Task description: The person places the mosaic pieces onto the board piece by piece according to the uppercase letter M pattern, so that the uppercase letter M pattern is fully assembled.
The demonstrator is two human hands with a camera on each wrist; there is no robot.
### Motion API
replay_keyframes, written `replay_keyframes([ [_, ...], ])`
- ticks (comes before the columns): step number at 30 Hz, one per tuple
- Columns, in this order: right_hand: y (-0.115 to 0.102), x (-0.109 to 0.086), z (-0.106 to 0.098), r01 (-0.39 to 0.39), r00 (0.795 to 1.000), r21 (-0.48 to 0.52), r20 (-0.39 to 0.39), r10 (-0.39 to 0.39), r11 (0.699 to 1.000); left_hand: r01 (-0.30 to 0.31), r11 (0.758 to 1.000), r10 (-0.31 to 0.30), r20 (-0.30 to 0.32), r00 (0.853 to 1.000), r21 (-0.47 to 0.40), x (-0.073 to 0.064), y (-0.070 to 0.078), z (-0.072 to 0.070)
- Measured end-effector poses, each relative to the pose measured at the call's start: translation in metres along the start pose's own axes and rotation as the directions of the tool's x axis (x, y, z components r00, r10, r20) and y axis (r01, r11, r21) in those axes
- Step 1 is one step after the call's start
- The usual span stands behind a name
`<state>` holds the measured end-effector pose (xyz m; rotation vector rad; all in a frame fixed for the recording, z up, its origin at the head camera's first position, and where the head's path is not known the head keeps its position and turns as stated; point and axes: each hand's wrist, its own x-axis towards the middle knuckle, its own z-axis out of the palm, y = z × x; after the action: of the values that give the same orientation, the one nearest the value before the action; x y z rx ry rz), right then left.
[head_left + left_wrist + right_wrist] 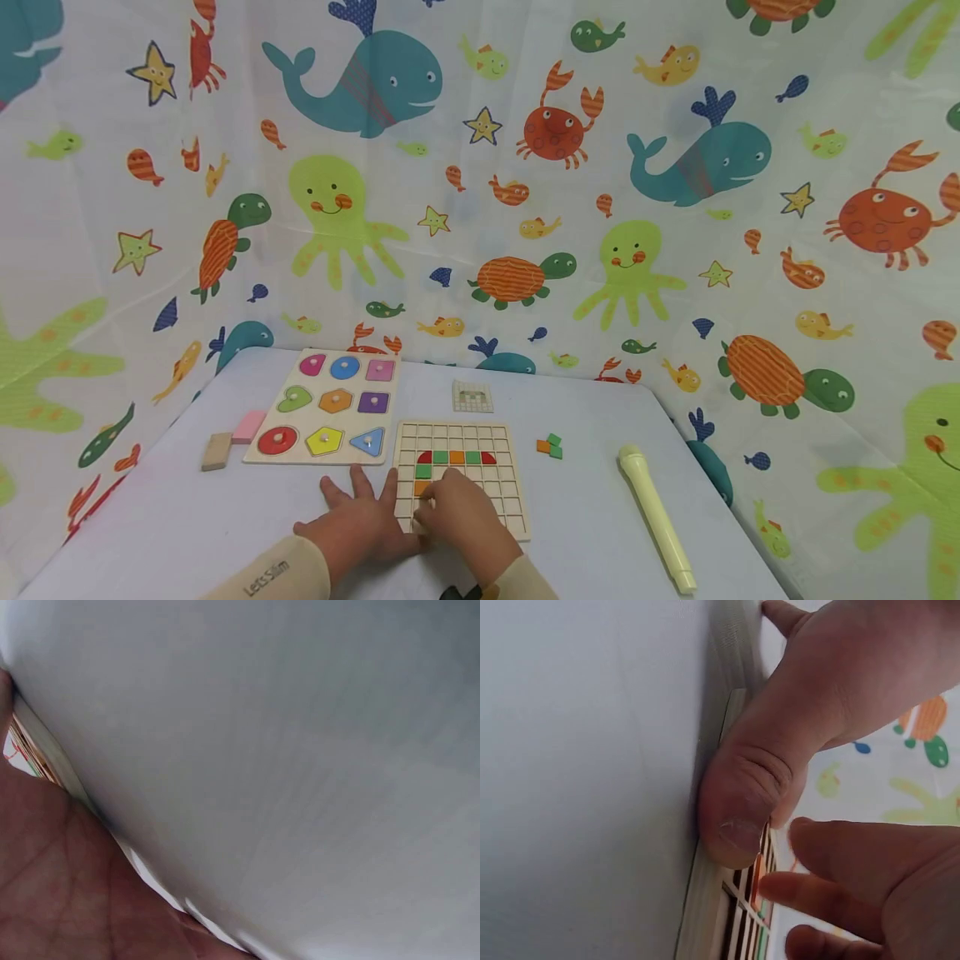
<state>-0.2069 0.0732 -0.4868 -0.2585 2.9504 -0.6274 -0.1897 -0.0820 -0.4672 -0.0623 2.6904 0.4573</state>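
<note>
A wooden grid board (491, 500) lies flat on the table, with red, green and orange tiles in several cells. My left hand (363, 521) is spread beside its near left corner; in the right wrist view the left thumb (742, 795) presses the board's edge. My right hand (465, 517) is over the board's left part, its fingertips at an orange tile (423, 488) below a green tile (423, 472). Seen from the right wrist, the right fingers (817, 896) are slightly bent and spaced apart, with nothing visible between them. The left wrist view shows mostly white tablecloth and the left palm (67, 885).
A shape-puzzle board (307, 425) with knobbed pieces lies behind the left hand. Beside it are a pink block (249, 427) and a wooden block (217, 452). A pattern card (472, 397) lies at the back. Loose tiles (553, 446) and a pale yellow stick (656, 517) are at right.
</note>
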Motion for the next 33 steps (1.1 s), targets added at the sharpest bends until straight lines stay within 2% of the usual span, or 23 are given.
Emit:
replay_keyframes([
  [7,0.015,-0.003,-0.005,0.027,0.999,0.073,-0.034,-0.024,0.997,0.003,1.000,-0.003,-0.003,1.000,-0.005,0.003,0.000,0.000],
  [9,0.026,-0.003,-0.008,0.015,0.998,0.111,-0.059,-0.009,0.994,0.003,1.000,-0.003,-0.005,1.000,-0.008,0.003,0.000,0.000],
  [12,0.052,-0.001,-0.021,-0.037,0.993,0.168,-0.101,0.055,0.985,0.004,1.000,-0.004,-0.002,1.000,-0.005,0.004,0.000,0.002],
  [15,0.087,0.004,-0.040,-0.147,0.969,0.203,-0.168,0.182,0.968,0.001,1.000,-0.001,0.000,1.000,-0.008,0.005,0.000,0.002],
  [19,0.133,0.012,-0.062,-0.359,0.895,0.188,-0.207,0.394,0.914,0.004,1.000,-0.004,0.005,1.000,-0.011,0.006,-0.002,0.001],
  [21,0.151,0.017,-0.070,-0.425,0.872,0.169,-0.188,0.452,0.889,0.011,1.000,-0.011,0.007,1.000,-0.013,0.006,-0.002,0.000],
  [24,0.168,0.025,-0.075,-0.446,0.864,0.160,-0.180,0.470,0.881,0.015,1.000,-0.015,0.007,1.000,-0.012,0.005,-0.003,-0.001],
  [27,0.177,0.032,-0.076,-0.429,0.868,0.161,-0.200,0.455,0.889,0.011,1.000,-0.011,0.007,1.000,-0.010,0.004,-0.002,-0.003],
  [33,0.186,0.044,-0.073,-0.458,0.852,0.176,-0.191,0.487,0.871,0.005,1.000,-0.005,0.012,1.000,-0.021,0.001,0.001,-0.003],
])
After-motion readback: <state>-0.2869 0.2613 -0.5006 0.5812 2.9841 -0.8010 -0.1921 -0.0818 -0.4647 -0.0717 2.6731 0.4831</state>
